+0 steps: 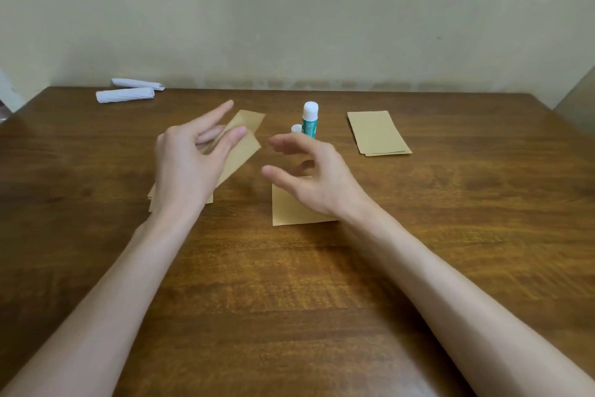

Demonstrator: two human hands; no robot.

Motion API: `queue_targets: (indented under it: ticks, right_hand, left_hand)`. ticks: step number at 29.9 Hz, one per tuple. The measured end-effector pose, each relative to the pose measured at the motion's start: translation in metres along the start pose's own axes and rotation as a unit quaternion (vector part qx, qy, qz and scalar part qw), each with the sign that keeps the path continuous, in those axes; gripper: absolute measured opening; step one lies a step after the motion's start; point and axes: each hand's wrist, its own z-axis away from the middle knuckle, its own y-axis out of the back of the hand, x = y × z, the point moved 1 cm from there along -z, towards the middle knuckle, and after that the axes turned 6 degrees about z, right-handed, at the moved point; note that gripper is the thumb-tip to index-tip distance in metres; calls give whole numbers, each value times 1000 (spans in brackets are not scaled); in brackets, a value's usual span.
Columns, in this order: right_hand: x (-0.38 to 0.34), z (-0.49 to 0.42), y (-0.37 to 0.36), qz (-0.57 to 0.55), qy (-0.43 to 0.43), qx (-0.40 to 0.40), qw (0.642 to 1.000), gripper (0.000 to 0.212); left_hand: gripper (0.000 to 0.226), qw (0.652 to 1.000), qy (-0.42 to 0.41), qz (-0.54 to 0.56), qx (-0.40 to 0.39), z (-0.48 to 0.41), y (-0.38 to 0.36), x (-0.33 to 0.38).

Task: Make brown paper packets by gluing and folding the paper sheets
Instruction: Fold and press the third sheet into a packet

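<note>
My left hand [190, 164] hovers with spread, mostly straight fingers over a brown folded packet [246, 142] that lies slanted on a small pile of brown papers [154, 195]; whether it touches the packet is unclear. My right hand [309, 181] floats with loosely bent fingers, holding nothing, above a single brown sheet [289, 210] at the table's middle. A glue stick [310, 121] with a teal label stands upright just beyond the right hand, its white cap [296, 128] beside it.
A stack of brown sheets [376, 132] lies at the right of the wooden table [322, 284]. Two white paper rolls [128, 94] rest at the far left corner. A pale wall runs along the table's far edge.
</note>
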Motion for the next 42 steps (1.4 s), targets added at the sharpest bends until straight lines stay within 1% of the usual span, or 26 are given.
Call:
queue_targets:
  ticks: [2,3,6,7,8,10,11,13,14,16,18,20,22,24,27,29,32,37,42]
  right_hand:
    - [-4,0,-8,-39,2,-15,999,52]
    - [-5,0,-10,-74,-4,-17,997,47]
    - [-8,3,-9,-192,-12,-4,981,16]
    - [-8,4,-6,-226,-14,2,974,11]
    - [-8,5,0,-257,-22,0,966,12]
    - [-8,6,14,-299,-45,-30,953,21]
    - [-7,6,21,-316,-56,-53,946,23]
    - [-4,8,37,-334,-62,-97,936,20]
    - [-2,9,43,-334,-64,-109,934,18]
    - [2,12,53,-319,-75,-117,937,15]
    - [6,14,58,-287,-108,-99,947,14]
    - [10,16,59,-252,-165,-54,952,11]
    - [16,18,58,-208,-219,-14,953,15]
    - [23,20,58,-158,-245,11,956,20]
    - [30,23,63,-122,-271,32,954,22]
    - [36,27,71,-107,-296,25,949,22]
    - [42,34,80,-122,-309,-1,943,21]
    - [44,37,94,-163,-322,-6,933,22]
    - [46,35,86,-154,-321,-24,934,20]
  left_hand:
    - [47,995,22,97,-25,6,-5,11]
    - [48,992,23,116,-34,9,-7,14]
    - [50,986,24,149,-67,14,-13,18]
    - [50,983,24,162,-82,15,-14,19]
    - [50,980,26,176,-95,15,-15,21]
    - [52,975,42,189,-113,12,-15,18]
    - [56,973,56,189,-121,10,-15,16]
    - [70,967,98,195,-133,7,-14,12]
    - [76,961,126,203,-135,6,-13,10]
    - [80,945,180,230,-148,5,-11,7]
    - [74,935,196,242,-170,6,-11,7]
    - [60,945,171,211,-180,8,-12,8]
    - [49,956,147,174,-183,10,-16,9]
    - [41,963,143,139,-181,12,-20,8]
    - [34,971,135,102,-168,11,-21,4]
    - [31,977,128,87,-145,9,-20,-2]
    - [24,982,120,73,-127,6,-18,-9]
    - [21,984,100,40,-139,5,-17,-10]
    - [19,986,87,21,-143,3,-14,-12]
